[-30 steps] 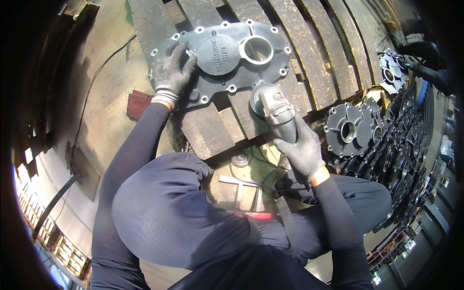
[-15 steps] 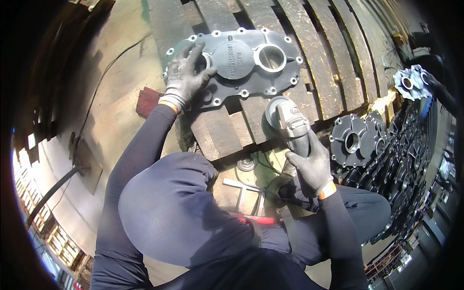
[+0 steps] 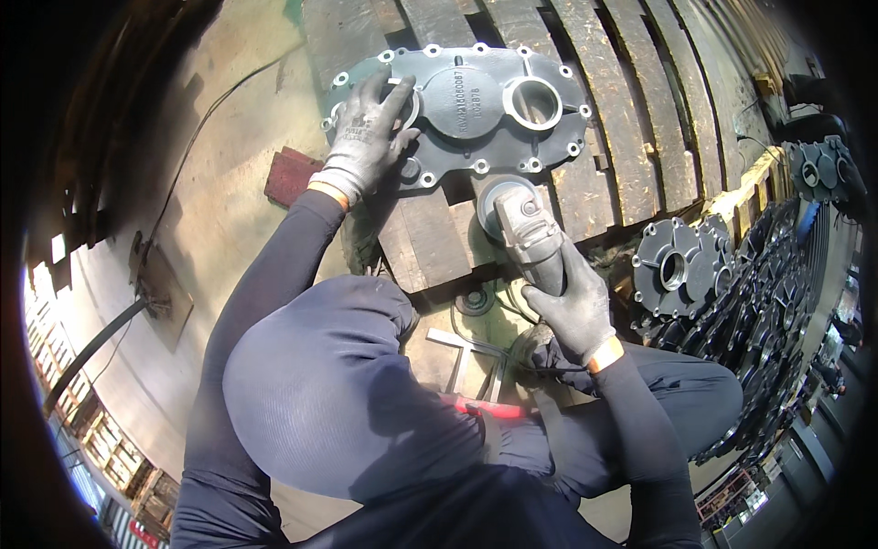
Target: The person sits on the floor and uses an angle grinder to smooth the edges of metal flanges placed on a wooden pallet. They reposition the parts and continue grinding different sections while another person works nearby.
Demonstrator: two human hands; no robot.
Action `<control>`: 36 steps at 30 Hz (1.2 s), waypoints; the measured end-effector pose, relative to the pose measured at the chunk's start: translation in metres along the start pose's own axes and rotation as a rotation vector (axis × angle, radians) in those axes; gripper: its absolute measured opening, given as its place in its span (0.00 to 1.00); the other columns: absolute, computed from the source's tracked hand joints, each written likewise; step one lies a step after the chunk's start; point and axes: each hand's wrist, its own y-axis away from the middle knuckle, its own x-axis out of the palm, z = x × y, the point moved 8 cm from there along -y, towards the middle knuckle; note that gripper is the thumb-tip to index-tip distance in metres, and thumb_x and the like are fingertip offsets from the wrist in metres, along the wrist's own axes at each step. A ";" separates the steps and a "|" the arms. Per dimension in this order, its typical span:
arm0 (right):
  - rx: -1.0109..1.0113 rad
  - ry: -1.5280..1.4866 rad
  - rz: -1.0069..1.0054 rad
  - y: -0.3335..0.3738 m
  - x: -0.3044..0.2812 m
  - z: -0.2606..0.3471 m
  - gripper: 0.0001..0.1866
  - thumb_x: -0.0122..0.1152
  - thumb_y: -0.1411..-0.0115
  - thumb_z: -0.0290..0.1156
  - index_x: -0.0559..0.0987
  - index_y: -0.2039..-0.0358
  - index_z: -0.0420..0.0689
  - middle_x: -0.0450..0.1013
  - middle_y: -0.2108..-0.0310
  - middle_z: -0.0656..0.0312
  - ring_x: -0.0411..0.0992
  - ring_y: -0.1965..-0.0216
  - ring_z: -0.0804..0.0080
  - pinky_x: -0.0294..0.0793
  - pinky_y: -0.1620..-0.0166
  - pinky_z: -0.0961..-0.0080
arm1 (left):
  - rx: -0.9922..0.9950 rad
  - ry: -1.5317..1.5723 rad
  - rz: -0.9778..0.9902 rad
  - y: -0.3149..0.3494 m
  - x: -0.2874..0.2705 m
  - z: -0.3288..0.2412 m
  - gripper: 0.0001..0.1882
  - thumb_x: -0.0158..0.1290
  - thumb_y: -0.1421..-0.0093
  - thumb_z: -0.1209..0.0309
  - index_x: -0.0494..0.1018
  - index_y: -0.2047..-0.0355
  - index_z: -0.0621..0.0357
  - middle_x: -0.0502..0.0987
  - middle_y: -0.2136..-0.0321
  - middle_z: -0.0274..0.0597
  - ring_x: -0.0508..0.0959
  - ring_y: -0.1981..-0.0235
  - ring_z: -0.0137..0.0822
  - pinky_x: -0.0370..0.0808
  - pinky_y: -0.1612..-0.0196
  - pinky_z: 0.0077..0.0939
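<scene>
A grey cast-metal gear housing cover point(image 3: 465, 102) with a rim of bolt holes and two round bores lies flat on a wooden pallet point(image 3: 585, 197). My gloved left hand point(image 3: 364, 133) rests on the cover's left end, fingers and thumb spread beside the left bore, partly hiding it. In my gloved right hand point(image 3: 576, 306) is an angle grinder point(image 3: 532, 233), my fingers wrapped round its body. The grinder's round disc point(image 3: 495, 203) sits just below the cover's near edge; I cannot tell whether they touch.
Many dark castings point(image 3: 759, 316) stand stacked at the right, with one cover point(image 3: 675, 267) facing me. Beyond them another person's dark-sleeved arm is near a casting point(image 3: 819, 170). A reddish block point(image 3: 291, 176) lies left of the pallet. A spare disc point(image 3: 474, 300) lies near my knees.
My right hand has moved the grinder left, along the cover's near edge. My left hand stays on the cover's left end. The far-right casting has been turned and shifted.
</scene>
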 end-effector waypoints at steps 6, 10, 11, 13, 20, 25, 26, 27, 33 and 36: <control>0.017 0.068 0.008 -0.010 0.013 0.008 0.46 0.82 0.45 0.35 0.73 0.27 0.40 0.82 0.43 0.38 0.83 0.42 0.39 0.83 0.40 0.53 | -0.029 -0.018 0.018 0.000 0.001 0.003 0.48 0.75 0.39 0.58 0.66 0.21 0.35 0.67 0.25 0.58 0.69 0.27 0.65 0.70 0.25 0.58; 0.018 0.072 0.000 -0.014 0.018 0.011 0.45 0.82 0.45 0.34 0.74 0.28 0.40 0.82 0.43 0.38 0.83 0.42 0.38 0.83 0.41 0.53 | -0.020 -0.021 -0.009 0.004 0.004 0.006 0.48 0.75 0.39 0.55 0.66 0.21 0.32 0.67 0.25 0.58 0.69 0.26 0.64 0.70 0.25 0.59; 0.010 0.051 0.000 -0.016 0.019 0.012 0.45 0.82 0.45 0.34 0.74 0.28 0.39 0.82 0.43 0.38 0.83 0.42 0.38 0.83 0.41 0.53 | -0.017 -0.020 -0.014 0.003 0.003 0.006 0.48 0.75 0.39 0.54 0.65 0.20 0.32 0.67 0.25 0.58 0.69 0.26 0.64 0.70 0.25 0.59; -0.008 0.047 -0.003 -0.017 0.021 0.014 0.44 0.82 0.45 0.34 0.74 0.28 0.39 0.83 0.43 0.38 0.83 0.43 0.38 0.83 0.41 0.53 | -0.026 -0.035 -0.010 0.002 0.004 0.007 0.49 0.75 0.39 0.53 0.65 0.20 0.31 0.67 0.24 0.57 0.69 0.26 0.64 0.71 0.25 0.60; -0.031 -0.038 -0.044 -0.027 0.020 0.030 0.42 0.80 0.44 0.33 0.75 0.29 0.39 0.83 0.44 0.38 0.84 0.43 0.41 0.83 0.41 0.55 | -0.045 -0.043 0.006 0.002 0.007 0.009 0.49 0.75 0.40 0.52 0.65 0.20 0.28 0.66 0.23 0.54 0.69 0.25 0.63 0.71 0.25 0.60; 0.014 0.007 0.002 -0.022 0.023 0.022 0.43 0.81 0.44 0.34 0.75 0.29 0.39 0.84 0.44 0.39 0.85 0.42 0.43 0.83 0.40 0.56 | -0.050 -0.033 0.016 0.001 0.007 0.011 0.49 0.75 0.40 0.52 0.66 0.21 0.28 0.67 0.24 0.54 0.69 0.25 0.62 0.71 0.25 0.60; 0.021 0.032 0.006 -0.021 0.023 0.019 0.43 0.81 0.44 0.34 0.75 0.29 0.39 0.84 0.44 0.39 0.85 0.43 0.43 0.83 0.40 0.56 | -0.053 -0.039 0.016 0.001 0.007 0.011 0.49 0.76 0.41 0.52 0.66 0.21 0.27 0.67 0.24 0.54 0.70 0.25 0.62 0.71 0.26 0.60; 0.029 0.056 0.010 -0.021 0.023 0.018 0.43 0.81 0.44 0.34 0.75 0.29 0.39 0.84 0.44 0.39 0.85 0.43 0.43 0.83 0.41 0.56 | -0.055 -0.045 0.016 0.001 0.007 0.010 0.49 0.76 0.41 0.52 0.66 0.21 0.27 0.67 0.24 0.54 0.70 0.26 0.62 0.72 0.26 0.59; -0.002 -0.048 0.004 -0.030 0.023 0.030 0.41 0.80 0.43 0.37 0.75 0.31 0.42 0.82 0.46 0.38 0.83 0.44 0.37 0.82 0.42 0.49 | -0.055 -0.028 0.027 -0.002 0.008 0.012 0.50 0.76 0.42 0.51 0.67 0.21 0.27 0.67 0.24 0.54 0.71 0.26 0.61 0.73 0.27 0.59; 0.000 -0.047 0.012 -0.025 0.024 0.023 0.40 0.80 0.43 0.37 0.75 0.31 0.42 0.82 0.46 0.38 0.83 0.45 0.37 0.83 0.43 0.50 | -0.040 -0.054 -0.008 0.001 0.007 0.011 0.49 0.76 0.42 0.50 0.67 0.21 0.27 0.68 0.24 0.54 0.71 0.27 0.62 0.73 0.27 0.59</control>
